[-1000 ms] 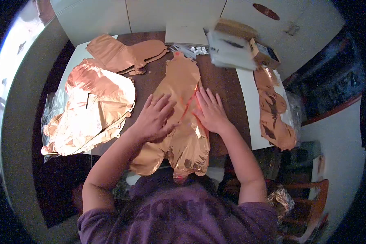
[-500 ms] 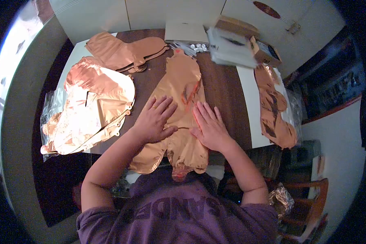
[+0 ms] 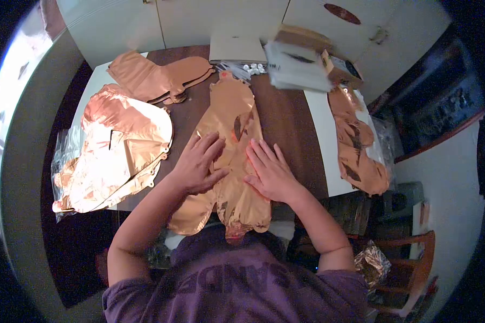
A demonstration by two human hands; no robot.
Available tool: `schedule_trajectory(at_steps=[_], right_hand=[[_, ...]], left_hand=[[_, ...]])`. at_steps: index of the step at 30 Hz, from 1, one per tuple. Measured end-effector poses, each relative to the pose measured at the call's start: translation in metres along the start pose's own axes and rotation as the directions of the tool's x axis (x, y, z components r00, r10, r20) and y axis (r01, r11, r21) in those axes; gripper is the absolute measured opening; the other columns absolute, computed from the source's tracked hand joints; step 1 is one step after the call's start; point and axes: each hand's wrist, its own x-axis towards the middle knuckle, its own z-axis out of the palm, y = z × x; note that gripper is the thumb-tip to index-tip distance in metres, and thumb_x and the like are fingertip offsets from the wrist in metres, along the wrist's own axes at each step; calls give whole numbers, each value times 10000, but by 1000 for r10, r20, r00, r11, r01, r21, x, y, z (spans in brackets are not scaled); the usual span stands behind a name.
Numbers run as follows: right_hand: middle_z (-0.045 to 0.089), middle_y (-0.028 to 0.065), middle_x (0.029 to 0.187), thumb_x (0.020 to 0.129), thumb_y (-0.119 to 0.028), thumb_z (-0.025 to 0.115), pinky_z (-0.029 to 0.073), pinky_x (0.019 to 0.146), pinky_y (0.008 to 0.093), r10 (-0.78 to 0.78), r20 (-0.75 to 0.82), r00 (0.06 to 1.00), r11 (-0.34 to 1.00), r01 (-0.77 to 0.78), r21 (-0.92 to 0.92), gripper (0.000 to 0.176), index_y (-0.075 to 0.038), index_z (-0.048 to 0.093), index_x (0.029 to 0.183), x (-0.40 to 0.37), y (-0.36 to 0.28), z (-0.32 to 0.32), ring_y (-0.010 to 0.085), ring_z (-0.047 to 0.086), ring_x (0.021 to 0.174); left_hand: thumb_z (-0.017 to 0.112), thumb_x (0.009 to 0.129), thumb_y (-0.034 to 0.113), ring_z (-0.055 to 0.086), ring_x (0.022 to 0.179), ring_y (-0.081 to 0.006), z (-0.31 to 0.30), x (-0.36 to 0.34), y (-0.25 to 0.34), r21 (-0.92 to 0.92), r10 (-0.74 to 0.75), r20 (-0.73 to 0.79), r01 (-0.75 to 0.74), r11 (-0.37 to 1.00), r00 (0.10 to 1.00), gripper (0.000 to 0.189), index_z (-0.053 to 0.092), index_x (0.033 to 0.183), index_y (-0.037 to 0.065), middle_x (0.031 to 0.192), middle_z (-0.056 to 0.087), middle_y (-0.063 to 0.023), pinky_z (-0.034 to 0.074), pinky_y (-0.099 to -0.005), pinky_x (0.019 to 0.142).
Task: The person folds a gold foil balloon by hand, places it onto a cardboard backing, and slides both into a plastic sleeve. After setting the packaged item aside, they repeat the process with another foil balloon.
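Foil balloon [image 3: 229, 113], copper-coloured and deflated, lies lengthwise down the middle of the table [image 3: 291, 118]. Its far end is near the far edge and its near end hangs over the near edge by the person's torso. From my station I see the left hand [image 3: 198, 164] open and flat on the balloon's left side, fingers spread, gripping nothing. The right hand [image 3: 270, 173] lies just beside it, likewise open, palm pressed on the balloon's right side. Along the left edge I make out a large crumpled foil sheet [image 3: 121, 145] over a clear plastic bag [image 3: 64, 151]. A stack of flat balloons [image 3: 159, 75] occupies the far left corner. Cardboard boxes [image 3: 307, 59] stand at the far edge, and another foil piece [image 3: 355, 142] lies along the right edge.
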Motion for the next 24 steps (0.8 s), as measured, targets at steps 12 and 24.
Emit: schedule_trajectory(at_steps=[12,24], right_hand=[[195,197,1582,959,-512,438,89,1176,563,6,9,1000,1000,-6,21,765,1,254,1497,2,1,3,348,142,1478],[208,211,1569,962,-494,438,68,1175,556,-4,37,999,1000,4,-25,767,-1,218,1507,2,-1,1,358,142,1474]], left_hand=[[601,880,331,422,1309,-364,-13,45,25,126,82,-81,-72,989,993,542,505,1298,-1,1340,504,-204,284,-503,1122],[586,877,249,512,1213,-336,68,125,-23,139,123,-73,-112,984,990,412,579,1193,-15,1246,574,-179,366,-442,1071]])
